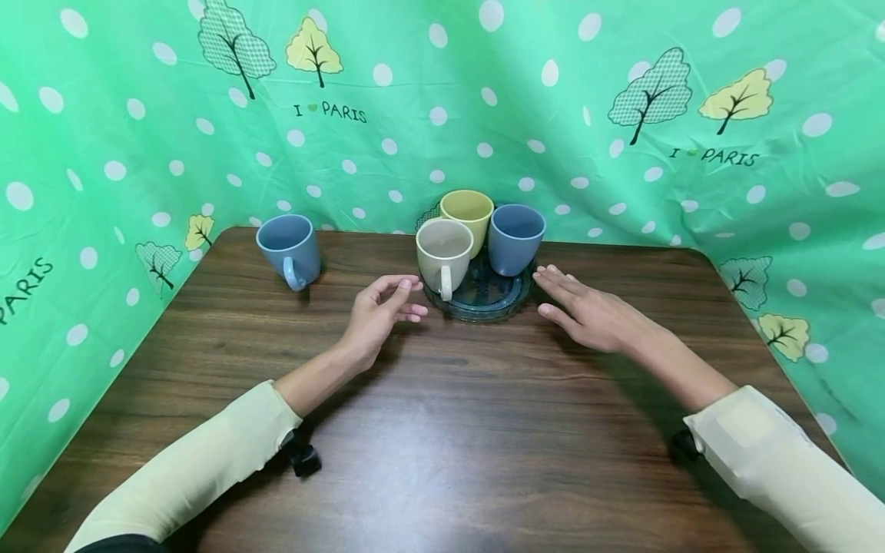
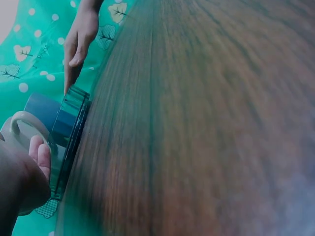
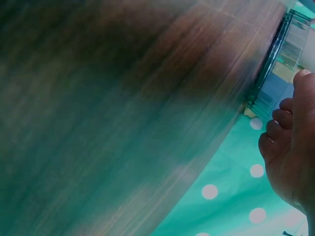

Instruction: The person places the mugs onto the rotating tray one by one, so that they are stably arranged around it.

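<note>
A round, dark glass tray [image 1: 484, 313] stands near the back of the table and bears three cups. On its left side is a cream mug [image 1: 434, 265] with its handle toward me; behind that is a yellow cup [image 1: 480, 230], and a blue cup [image 1: 515, 247] is at the right. My left hand [image 1: 373, 319] is at the tray's left side, fingers loosely bent beside the cream mug; contact cannot be made out. Across from it my right hand [image 1: 594, 313] extends its fingers toward the tray's right rim, holding nothing.
A second blue mug [image 1: 286, 250] stands apart at the back left, its handle toward me. The brown wooden table [image 1: 442, 430] ends at the back and sides against a green dotted cloth [image 1: 442, 92].
</note>
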The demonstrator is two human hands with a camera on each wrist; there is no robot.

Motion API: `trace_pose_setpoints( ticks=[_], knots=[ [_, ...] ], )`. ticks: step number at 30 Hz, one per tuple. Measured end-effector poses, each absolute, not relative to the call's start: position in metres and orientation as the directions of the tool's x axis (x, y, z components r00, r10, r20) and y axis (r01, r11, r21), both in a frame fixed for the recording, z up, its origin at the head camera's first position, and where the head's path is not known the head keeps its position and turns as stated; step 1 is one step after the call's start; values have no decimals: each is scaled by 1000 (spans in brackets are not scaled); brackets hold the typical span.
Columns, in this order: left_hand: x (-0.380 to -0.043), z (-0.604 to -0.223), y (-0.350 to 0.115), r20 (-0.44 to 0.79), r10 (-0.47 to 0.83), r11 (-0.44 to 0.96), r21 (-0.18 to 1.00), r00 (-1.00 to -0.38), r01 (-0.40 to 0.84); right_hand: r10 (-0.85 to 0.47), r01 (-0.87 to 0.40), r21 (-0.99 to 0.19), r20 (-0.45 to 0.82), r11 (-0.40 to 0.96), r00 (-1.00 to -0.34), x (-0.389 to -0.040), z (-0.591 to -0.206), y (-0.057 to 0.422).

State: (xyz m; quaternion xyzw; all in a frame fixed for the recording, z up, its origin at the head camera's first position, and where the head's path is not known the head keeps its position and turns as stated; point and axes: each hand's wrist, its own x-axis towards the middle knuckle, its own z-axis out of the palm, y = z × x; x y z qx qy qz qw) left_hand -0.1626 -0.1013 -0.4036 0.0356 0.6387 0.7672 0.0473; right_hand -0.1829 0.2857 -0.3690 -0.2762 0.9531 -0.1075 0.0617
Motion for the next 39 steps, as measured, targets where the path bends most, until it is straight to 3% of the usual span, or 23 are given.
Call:
trace_pose_setpoints(
  ticks=[39],
  knots=[
    [-158, -401, -161, -11, 14, -159, 987, -1000, -13, -574, -546, -247, -54, 800, -817, -188, -377, 288]
  ],
)
